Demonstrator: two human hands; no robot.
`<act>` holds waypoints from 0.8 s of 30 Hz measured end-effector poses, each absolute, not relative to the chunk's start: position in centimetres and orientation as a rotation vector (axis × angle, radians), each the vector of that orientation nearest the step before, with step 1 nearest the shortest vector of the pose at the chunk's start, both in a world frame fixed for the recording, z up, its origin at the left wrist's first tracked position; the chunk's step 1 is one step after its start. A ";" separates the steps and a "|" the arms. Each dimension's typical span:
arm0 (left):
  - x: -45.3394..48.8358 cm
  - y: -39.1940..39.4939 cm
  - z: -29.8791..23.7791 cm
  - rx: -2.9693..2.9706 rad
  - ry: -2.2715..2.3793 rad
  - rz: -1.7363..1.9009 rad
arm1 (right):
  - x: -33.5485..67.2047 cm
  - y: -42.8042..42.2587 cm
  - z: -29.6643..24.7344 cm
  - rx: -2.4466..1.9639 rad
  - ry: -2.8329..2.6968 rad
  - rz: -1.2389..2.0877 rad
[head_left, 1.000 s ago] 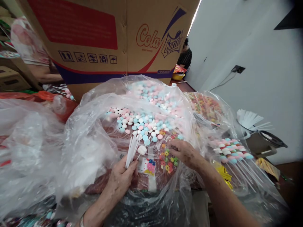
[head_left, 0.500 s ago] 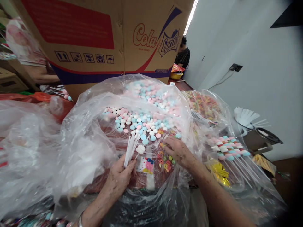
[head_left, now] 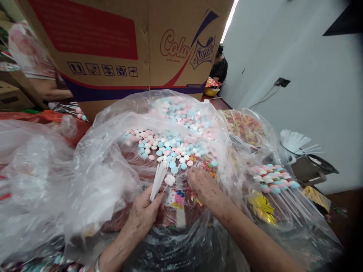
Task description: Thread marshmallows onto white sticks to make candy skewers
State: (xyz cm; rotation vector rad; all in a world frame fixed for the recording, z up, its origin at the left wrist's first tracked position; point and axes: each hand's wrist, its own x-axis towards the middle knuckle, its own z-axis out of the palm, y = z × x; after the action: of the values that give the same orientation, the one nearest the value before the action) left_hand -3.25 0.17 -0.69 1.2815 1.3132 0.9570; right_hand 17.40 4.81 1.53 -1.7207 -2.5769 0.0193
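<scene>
My left hand (head_left: 147,209) is closed around a bundle of white sticks (head_left: 159,179) that fan slightly upward. One stick beside the bundle carries a white, flower-shaped marshmallow (head_left: 170,180) at its tip. My right hand (head_left: 205,189), knuckles up and fingers curled in, is just right of that marshmallow; its fingertips and anything they pinch are hidden. Small coloured ring candies (head_left: 208,166) lie beyond and partly under it. Pink, white and blue marshmallows (head_left: 170,147) are spread beyond both hands inside a clear plastic bag (head_left: 99,132).
A large cardboard box (head_left: 113,37) stands behind the bag. To the right are finished candy skewers (head_left: 275,177), a gold bow (head_left: 262,207), a dark pitcher (head_left: 309,168) and white sticks in a container (head_left: 295,141). Two other people are partly visible behind.
My right hand has moved left from over the ring candies towards the marshmallow on the stick, its fingers now curled. My left hand has hardly moved.
</scene>
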 end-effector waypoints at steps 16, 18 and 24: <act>-3.3 0.2 -0.7 1.488 1.330 0.921 | 17.2 6.6 2.0 -1.089 -1.044 1.403; -3.2 0.3 -0.8 1.483 1.336 0.922 | 17.0 6.5 2.0 -1.073 -1.079 1.382; -3.3 0.3 -0.8 1.481 1.313 0.932 | 18.3 6.8 2.7 -1.220 -1.618 0.985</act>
State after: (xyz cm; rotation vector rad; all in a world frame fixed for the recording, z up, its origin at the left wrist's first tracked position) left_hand -3.25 0.30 -0.75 1.4811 1.3130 0.9321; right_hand 18.31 6.75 2.71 -1.2197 -1.6178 0.9849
